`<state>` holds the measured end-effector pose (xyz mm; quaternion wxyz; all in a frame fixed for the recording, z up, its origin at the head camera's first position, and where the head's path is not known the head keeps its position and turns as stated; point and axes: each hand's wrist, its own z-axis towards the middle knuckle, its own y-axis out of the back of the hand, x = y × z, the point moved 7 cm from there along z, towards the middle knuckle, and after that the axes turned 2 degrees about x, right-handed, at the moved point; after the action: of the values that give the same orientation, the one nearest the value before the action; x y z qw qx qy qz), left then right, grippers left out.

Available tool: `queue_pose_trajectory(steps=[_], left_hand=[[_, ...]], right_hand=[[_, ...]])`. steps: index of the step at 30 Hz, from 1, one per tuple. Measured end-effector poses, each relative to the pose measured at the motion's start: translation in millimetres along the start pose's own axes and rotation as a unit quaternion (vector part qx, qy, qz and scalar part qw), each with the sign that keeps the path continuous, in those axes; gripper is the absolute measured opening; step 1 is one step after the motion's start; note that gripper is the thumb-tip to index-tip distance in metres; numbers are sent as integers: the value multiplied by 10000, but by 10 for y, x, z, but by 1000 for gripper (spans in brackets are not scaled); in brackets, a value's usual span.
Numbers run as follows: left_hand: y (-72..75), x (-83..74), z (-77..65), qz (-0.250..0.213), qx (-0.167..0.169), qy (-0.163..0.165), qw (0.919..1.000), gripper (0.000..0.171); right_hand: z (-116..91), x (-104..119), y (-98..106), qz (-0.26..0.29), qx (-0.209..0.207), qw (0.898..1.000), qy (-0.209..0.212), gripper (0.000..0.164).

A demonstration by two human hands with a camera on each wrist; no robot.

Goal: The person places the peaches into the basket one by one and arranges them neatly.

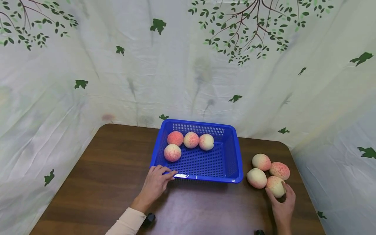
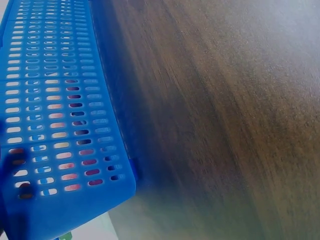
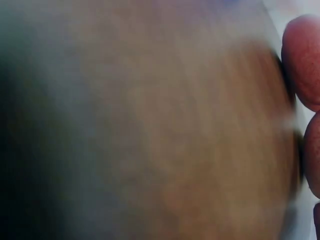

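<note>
A blue plastic basket (image 1: 205, 178) with slotted walls stands at the back middle of the table, with several pink-and-cream peaches (image 1: 191, 140) inside, grouped toward its left. My left hand (image 1: 155, 182) holds the basket's near rim by the front left corner, fingers bent over the edge. The left wrist view shows the slotted wall (image 2: 75, 115) close up. To the right of the basket, several more peaches (image 1: 257, 178) lie bunched on the table. The nearest peach (image 1: 275, 186) is between the thumb and fingers of my right hand (image 1: 282, 204). Blur fills most of the right wrist view.
The brown wooden table (image 1: 117, 169) ends at a white cloth backdrop (image 1: 182, 81) with printed leaves. A small black object (image 1: 149, 219) shows beside the left sleeve, and another dark one (image 1: 259, 232) at the bottom edge near the right wrist.
</note>
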<state>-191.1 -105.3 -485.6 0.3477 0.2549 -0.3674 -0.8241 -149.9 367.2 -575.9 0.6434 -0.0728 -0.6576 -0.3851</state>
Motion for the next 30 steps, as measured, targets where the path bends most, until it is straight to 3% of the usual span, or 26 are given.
queue_pose_trajectory(steps=[9, 20, 27, 30], left_hand=[[-21, 2, 18, -50, 250, 88, 9996, 23], [4, 17, 27, -27, 355, 57, 9993, 21], [6, 2, 34, -68, 265, -67, 9996, 20], [20, 5, 37, -92, 237, -41, 9997, 20]], right_hand=[[105, -100, -46, 266, -126, 9995, -108, 74], [77, -175, -42, 759, -329, 9962, -286, 72], [40, -213, 12, 2123, -669, 9737, -478, 70], [18, -181, 65, 2372, -859, 9662, -525, 69]])
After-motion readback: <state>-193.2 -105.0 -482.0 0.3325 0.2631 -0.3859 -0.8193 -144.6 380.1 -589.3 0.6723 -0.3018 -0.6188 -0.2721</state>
